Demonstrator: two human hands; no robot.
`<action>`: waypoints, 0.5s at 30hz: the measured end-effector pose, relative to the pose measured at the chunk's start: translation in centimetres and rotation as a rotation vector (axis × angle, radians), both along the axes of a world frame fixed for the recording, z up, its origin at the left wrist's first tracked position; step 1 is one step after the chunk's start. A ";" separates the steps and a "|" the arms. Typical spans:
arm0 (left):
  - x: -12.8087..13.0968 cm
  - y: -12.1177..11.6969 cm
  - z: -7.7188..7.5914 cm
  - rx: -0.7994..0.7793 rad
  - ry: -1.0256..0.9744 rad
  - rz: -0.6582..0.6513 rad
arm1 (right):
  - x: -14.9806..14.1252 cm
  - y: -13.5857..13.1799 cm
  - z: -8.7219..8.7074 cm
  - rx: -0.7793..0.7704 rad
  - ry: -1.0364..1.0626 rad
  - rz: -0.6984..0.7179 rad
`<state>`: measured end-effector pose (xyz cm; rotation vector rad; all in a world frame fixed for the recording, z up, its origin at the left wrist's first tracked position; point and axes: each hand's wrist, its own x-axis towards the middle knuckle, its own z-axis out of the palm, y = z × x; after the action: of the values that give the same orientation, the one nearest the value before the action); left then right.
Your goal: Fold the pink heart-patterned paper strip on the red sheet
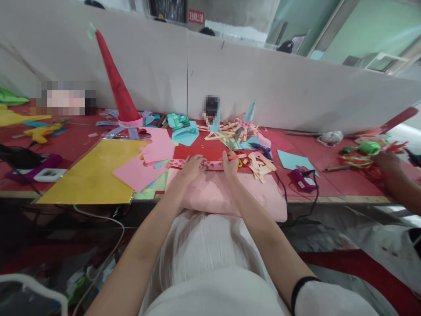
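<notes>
My left hand (196, 165) lies flat, fingers stretched out, on a pink strip with red heart-like marks (214, 165). The strip runs across a red sheet (205, 153) on a pale pink cloth-like pad (226, 188). At the strip's right end, my right hand (231, 166) is closed around a slim orange-pink pen (239, 156) that points to the right. Its fingertips are partly hidden. Just right of this hand lie pale paper strips (261, 166).
A tall red paper cone (118, 85) stands back left. Pink sheets (143, 171) and a yellow sheet (95, 171) lie left. Blue cones (249, 113) stand behind my hands. A purple device with a cable (303, 180) sits right; another person's hand (388, 162) is far right.
</notes>
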<state>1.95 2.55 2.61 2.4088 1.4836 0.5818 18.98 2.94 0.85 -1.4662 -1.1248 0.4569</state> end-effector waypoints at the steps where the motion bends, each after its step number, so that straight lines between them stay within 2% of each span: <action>1: 0.0 0.0 0.0 0.001 -0.003 0.001 | 0.1 0.2 -0.2 -0.003 0.001 -0.023; 6: 0.0 0.0 -0.1 0.013 -0.007 0.029 | 0.5 0.8 -0.7 -0.070 -0.003 -0.063; 15: 0.0 0.3 -0.4 0.016 -0.025 0.022 | 0.3 0.2 0.1 -0.079 -0.070 -0.050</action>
<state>1.92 2.83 2.19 2.3910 1.5024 0.6283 19.29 3.19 0.91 -1.5864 -1.1336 0.4217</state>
